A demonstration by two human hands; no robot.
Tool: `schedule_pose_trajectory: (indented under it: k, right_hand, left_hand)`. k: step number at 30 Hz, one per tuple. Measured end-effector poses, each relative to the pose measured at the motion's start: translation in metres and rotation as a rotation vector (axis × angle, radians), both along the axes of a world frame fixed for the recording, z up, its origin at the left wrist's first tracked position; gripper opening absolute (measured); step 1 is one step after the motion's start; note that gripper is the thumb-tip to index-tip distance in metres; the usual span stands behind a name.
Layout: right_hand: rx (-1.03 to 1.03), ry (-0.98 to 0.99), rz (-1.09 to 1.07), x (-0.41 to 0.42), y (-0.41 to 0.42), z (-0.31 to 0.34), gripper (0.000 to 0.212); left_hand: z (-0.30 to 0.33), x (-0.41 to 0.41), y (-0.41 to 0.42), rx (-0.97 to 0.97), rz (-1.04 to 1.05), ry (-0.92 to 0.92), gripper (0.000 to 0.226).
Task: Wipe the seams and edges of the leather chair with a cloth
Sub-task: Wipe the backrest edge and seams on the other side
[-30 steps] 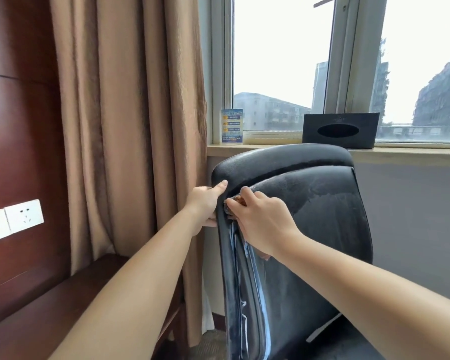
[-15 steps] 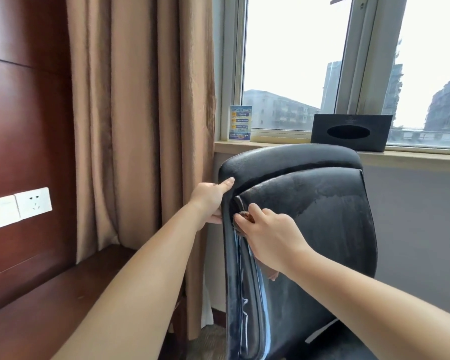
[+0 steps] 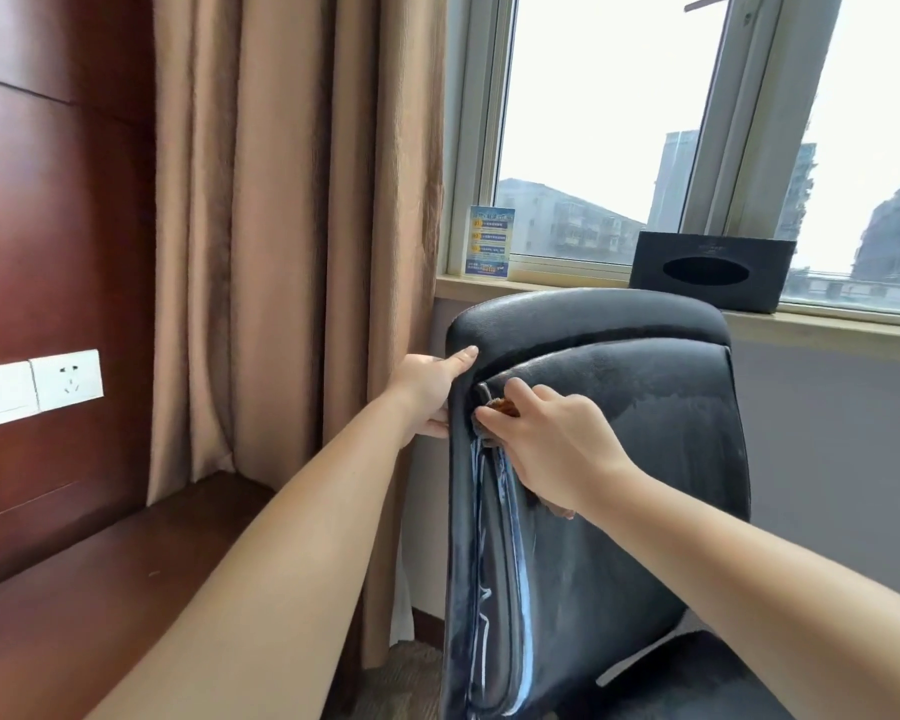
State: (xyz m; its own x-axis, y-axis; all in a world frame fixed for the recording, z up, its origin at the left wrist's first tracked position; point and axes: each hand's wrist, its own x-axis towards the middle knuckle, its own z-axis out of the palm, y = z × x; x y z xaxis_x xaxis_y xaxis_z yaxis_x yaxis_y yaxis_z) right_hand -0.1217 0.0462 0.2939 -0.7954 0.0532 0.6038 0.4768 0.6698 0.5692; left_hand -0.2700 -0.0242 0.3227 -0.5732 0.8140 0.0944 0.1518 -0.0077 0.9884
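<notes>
Left grip [image 3: 427, 389] comes first: at about 9 o'clock from the middle of the picture, this hand clasps the left edge of the leather chair [image 3: 640, 439], thumb laid along the front of the padded edge and the fingers wrapped behind it. Just to its right, the right grip [image 3: 552, 444] is curled round a cloth [image 3: 504, 406], of which only a small brown-orange bit shows between the fingertips, with a scrap peeking out under the heel of the hand. That hand presses the cloth into the seam where the side edge meets the back panel, just below the headrest roll. The two hands sit close together with the chair's edge between them.

Going across from 9 o'clock: a dark red wood wall panel carries a white socket plate [image 3: 66, 379], and below it at 7 o'clock runs a wooden surface [image 3: 100, 589] of the same colour. A tan curtain [image 3: 292, 226] hangs from 11 o'clock down beside the chair. The chair fills the span from 6 to 4 o'clock, its black leather glossy and worn along the side. At 1 o'clock a window sill [image 3: 827, 324] holds a small blue card [image 3: 489, 241] and, further right, a black tissue box [image 3: 710, 270]. Beyond the glass stand buildings under pale sky.
</notes>
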Motion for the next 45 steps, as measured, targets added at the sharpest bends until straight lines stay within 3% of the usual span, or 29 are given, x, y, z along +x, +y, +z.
schedule_pose_trajectory:
  k: [6, 10, 15, 20, 26, 31, 36, 41, 45]
  right_hand:
    - [0.059, -0.107, 0.025, 0.007, 0.001, -0.012, 0.044]
    - [-0.037, 0.116, 0.011, 0.004, 0.008, 0.002, 0.049]
    - [-0.033, 0.063, -0.016, 0.015, 0.011, -0.018, 0.062]
    - [-0.116, 0.165, -0.012, 0.009, 0.012, -0.008, 0.044]
    - [-0.117, 0.102, 0.015, 0.016, 0.01, -0.03, 0.046]
    - [-0.175, 0.262, 0.014, 0.0, 0.01, -0.002, 0.038]
    - [-0.236, 0.249, 0.022, 0.0, 0.007, -0.019, 0.042]
    - [-0.277, 0.255, 0.005, -0.007, 0.007, 0.007, 0.035]
    - [-0.327, 0.26, 0.035, -0.005, -0.001, -0.011, 0.039]
  left_hand:
    - [-0.004, -0.001, 0.001, 0.012, 0.018, 0.027, 0.042]
    - [-0.007, 0.0, 0.007, 0.015, 0.081, 0.063, 0.042]
    - [-0.01, 0.002, 0.006, 0.002, 0.115, 0.119, 0.042]
    - [-0.015, 0.003, 0.008, -0.011, 0.116, 0.109, 0.045]
    - [-0.019, 0.003, 0.006, 0.004, 0.126, 0.089, 0.044]
    - [-0.019, 0.006, 0.006, 0.027, 0.123, 0.08, 0.05]
    - [-0.017, 0.004, 0.002, 0.025, 0.071, 0.059, 0.031]
    - [-0.019, 0.001, 0.004, 0.024, 0.07, 0.051, 0.041]
    - [-0.02, -0.002, 0.002, 0.002, 0.053, 0.051, 0.045]
